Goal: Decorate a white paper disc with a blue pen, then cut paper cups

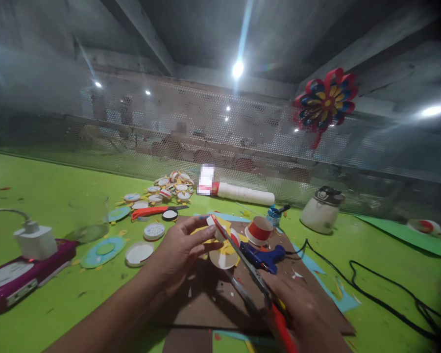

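Observation:
My left hand (191,239) pinches a small red-and-white piece of paper cup (216,228) between thumb and fingers. In my right hand (301,309) are scissors (257,277) with red handles, their blades apart. The upper blade reaches up to the held piece. Below it, yellow paper pieces (226,246) and a round tan disc (222,260) lie on a brown board (202,314). A blue glue gun (266,257) rests just beyond the scissors. Behind it stands a short red-and-white cup section (259,230).
Left are a purple power strip (47,269) with a white charger (36,241), a clear cup (89,218) and blue paper rings (103,251). Farther back are a pile of small discs (172,186), an orange cutter (150,212), stacked paper cups (246,193) and a lidded jug (322,211). A black cord (385,299) loops at right.

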`<action>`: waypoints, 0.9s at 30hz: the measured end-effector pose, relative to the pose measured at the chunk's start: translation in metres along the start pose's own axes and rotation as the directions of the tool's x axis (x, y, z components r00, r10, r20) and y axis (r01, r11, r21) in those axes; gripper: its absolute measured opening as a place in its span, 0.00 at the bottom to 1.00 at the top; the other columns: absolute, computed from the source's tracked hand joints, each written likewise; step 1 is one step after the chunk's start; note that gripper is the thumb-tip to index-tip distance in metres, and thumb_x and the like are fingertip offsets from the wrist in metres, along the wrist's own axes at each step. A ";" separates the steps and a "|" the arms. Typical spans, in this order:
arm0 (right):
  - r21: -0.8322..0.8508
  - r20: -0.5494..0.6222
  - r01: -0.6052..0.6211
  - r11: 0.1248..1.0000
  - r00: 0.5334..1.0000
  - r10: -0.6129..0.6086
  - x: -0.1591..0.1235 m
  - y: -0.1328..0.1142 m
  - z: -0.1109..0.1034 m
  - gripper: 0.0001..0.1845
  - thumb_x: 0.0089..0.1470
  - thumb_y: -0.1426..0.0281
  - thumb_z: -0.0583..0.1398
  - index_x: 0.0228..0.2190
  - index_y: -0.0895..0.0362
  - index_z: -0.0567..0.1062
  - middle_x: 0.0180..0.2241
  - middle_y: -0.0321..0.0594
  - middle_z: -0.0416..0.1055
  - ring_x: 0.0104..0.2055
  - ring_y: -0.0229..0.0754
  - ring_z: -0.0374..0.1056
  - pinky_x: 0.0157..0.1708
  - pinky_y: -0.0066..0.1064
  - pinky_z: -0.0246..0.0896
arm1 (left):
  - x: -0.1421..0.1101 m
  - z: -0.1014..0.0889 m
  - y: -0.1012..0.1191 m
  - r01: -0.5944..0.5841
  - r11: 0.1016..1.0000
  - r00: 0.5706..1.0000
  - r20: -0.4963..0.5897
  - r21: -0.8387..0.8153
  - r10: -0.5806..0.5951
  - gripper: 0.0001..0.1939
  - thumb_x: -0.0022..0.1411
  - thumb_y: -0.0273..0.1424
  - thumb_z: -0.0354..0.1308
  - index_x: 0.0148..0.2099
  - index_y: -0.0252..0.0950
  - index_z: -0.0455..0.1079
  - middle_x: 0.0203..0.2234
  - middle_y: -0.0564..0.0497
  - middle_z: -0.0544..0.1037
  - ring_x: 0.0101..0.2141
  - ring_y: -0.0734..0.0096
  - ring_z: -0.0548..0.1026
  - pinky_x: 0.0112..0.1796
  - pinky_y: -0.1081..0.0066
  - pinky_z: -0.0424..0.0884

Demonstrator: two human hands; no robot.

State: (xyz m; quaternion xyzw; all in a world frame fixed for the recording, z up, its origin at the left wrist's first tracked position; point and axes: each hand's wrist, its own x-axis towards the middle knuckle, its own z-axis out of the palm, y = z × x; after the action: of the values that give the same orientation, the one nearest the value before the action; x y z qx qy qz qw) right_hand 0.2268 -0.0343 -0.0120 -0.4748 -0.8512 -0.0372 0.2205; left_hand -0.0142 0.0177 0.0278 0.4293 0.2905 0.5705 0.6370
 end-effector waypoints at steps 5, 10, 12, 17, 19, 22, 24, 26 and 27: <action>0.011 0.008 -0.008 1.000 1.000 0.007 0.002 -0.002 0.001 0.28 0.55 0.77 0.54 0.58 0.58 0.69 0.40 0.49 0.78 0.41 0.52 0.76 0.40 0.43 0.73 | 0.000 0.001 0.000 -0.001 1.000 1.000 0.010 -0.004 0.001 0.10 0.56 0.30 0.67 0.41 0.33 0.78 0.45 0.42 0.79 0.39 0.65 0.79 0.46 0.65 0.74; 0.010 -0.013 0.005 1.000 1.000 -0.005 0.001 -0.004 -0.002 0.27 0.55 0.75 0.55 0.57 0.56 0.69 0.37 0.47 0.79 0.39 0.51 0.76 0.37 0.41 0.74 | -0.001 0.003 0.002 -0.009 1.000 1.000 0.009 -0.016 0.009 0.10 0.55 0.30 0.67 0.40 0.32 0.78 0.43 0.42 0.80 0.38 0.65 0.79 0.44 0.66 0.74; 0.009 -0.019 0.008 1.000 1.000 -0.007 0.000 -0.005 -0.004 0.24 0.56 0.74 0.55 0.55 0.56 0.71 0.36 0.46 0.79 0.39 0.51 0.76 0.38 0.42 0.73 | -0.002 0.004 0.002 -0.007 1.000 1.000 0.007 -0.028 0.007 0.10 0.54 0.29 0.68 0.39 0.32 0.78 0.42 0.41 0.81 0.37 0.65 0.79 0.43 0.66 0.74; 0.038 0.020 0.008 0.999 1.000 -0.009 -0.001 -0.007 -0.005 0.23 0.57 0.75 0.54 0.54 0.60 0.71 0.36 0.47 0.78 0.38 0.49 0.76 0.37 0.39 0.74 | -0.001 0.004 0.001 -0.001 0.999 1.000 0.006 -0.051 0.001 0.10 0.53 0.29 0.69 0.39 0.32 0.78 0.40 0.41 0.81 0.36 0.65 0.79 0.42 0.66 0.75; 0.048 0.020 0.015 0.999 1.000 -0.016 0.001 -0.007 -0.004 0.22 0.57 0.76 0.54 0.53 0.60 0.72 0.36 0.47 0.78 0.37 0.49 0.76 0.37 0.38 0.73 | 0.000 0.004 0.001 -0.001 0.999 1.000 0.006 -0.049 0.001 0.10 0.53 0.29 0.69 0.38 0.31 0.78 0.40 0.41 0.81 0.36 0.65 0.79 0.42 0.66 0.75; 0.034 0.000 0.017 0.999 1.000 -0.017 0.002 -0.005 -0.003 0.21 0.56 0.76 0.55 0.50 0.58 0.75 0.34 0.46 0.79 0.37 0.50 0.76 0.38 0.40 0.74 | -0.001 0.004 0.002 -0.001 0.999 1.000 -0.006 -0.037 0.001 0.08 0.54 0.28 0.68 0.38 0.31 0.78 0.41 0.41 0.81 0.36 0.66 0.79 0.42 0.66 0.75; 0.023 0.001 0.004 1.000 1.000 -0.004 0.002 -0.003 -0.002 0.23 0.55 0.75 0.55 0.53 0.58 0.73 0.36 0.47 0.79 0.38 0.51 0.77 0.39 0.42 0.74 | -0.001 0.004 0.002 -0.001 1.000 1.000 -0.018 -0.027 0.000 0.08 0.54 0.28 0.68 0.38 0.31 0.78 0.41 0.41 0.81 0.36 0.66 0.79 0.42 0.66 0.75; 0.036 0.012 -0.006 0.999 1.000 0.005 0.002 -0.002 -0.001 0.26 0.56 0.74 0.56 0.57 0.59 0.70 0.41 0.50 0.78 0.41 0.51 0.76 0.40 0.42 0.74 | -0.002 0.006 0.001 0.007 1.000 1.000 -0.021 -0.017 -0.007 0.09 0.54 0.28 0.68 0.39 0.31 0.77 0.41 0.41 0.81 0.35 0.65 0.80 0.41 0.67 0.75; 0.047 0.021 -0.009 0.999 1.000 0.008 0.002 -0.002 -0.001 0.27 0.56 0.74 0.56 0.58 0.59 0.68 0.44 0.51 0.78 0.43 0.51 0.76 0.42 0.42 0.73 | -0.002 0.006 0.000 0.011 1.000 1.000 -0.020 -0.016 -0.011 0.10 0.53 0.27 0.68 0.39 0.31 0.77 0.40 0.40 0.81 0.35 0.65 0.80 0.41 0.67 0.75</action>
State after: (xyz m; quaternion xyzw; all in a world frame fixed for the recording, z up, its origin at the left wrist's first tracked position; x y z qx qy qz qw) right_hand 0.2241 -0.0339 -0.0097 -0.4734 -0.8522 -0.0111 0.2227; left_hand -0.0093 0.0145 0.0305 0.4169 0.2950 0.5735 0.6405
